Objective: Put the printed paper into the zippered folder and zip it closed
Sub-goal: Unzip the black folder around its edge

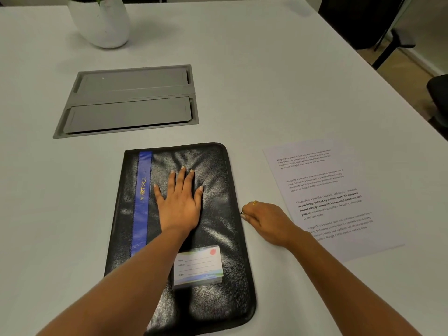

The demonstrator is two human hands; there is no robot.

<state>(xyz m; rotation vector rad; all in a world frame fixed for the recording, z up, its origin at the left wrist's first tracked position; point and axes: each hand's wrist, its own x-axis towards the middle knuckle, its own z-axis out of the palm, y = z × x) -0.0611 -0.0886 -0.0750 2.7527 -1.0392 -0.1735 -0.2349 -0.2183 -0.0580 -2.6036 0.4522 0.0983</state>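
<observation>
Left grip (179, 202) flat, fingers spread, pressing zippered folder (218, 185). Right grip (264, 219) pinches zip pull (241, 212) at folder's edge; printed paper (334, 197) just right of it. Risk: zip snags at corner w/ folder shifting, or forearm drags paper off bench (242, 93).

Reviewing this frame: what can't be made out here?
Head view only.
- Zip on the right edge of the folder: too fine to tell open or closed; the right hand covers where it pinches a small dark pull.
- Folder's near left corner: behind the left forearm.
- Printed paper: smaller text blurred, near corner under the right forearm.
- Plant pot: cut off by the top edge.
</observation>
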